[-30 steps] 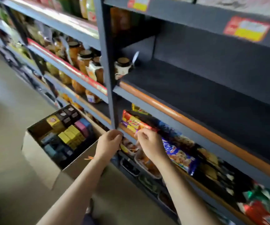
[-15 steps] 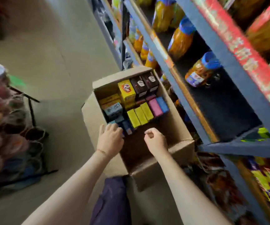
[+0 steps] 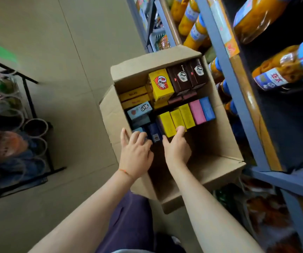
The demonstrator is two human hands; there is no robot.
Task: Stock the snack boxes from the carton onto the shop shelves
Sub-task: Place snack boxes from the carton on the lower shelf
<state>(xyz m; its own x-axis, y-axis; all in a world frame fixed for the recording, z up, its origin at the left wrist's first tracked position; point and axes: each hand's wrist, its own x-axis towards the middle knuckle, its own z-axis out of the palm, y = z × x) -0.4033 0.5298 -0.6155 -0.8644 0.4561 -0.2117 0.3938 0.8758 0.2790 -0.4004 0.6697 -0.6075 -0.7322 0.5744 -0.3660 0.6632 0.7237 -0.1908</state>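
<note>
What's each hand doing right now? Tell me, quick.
Left hand: open, fingers resting on the dark blue snack box in the carton.
Right hand: open, fingers touching a yellow snack box; nothing gripped.

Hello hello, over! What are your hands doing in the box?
Both hands in the carton. Left hand touches the dark blue box; right hand touches a yellow box. Nothing lifted. Nothing blocking.

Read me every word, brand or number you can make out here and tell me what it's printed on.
"Q" plus one blurred character: yellow snack box standing in the carton.
The same "Q" logo: two brown snack boxes.
"亚太": label of the jar on the shelf.
Print on the light blue box, flat yellow boxes and shelf price strip: too blurred.
</note>
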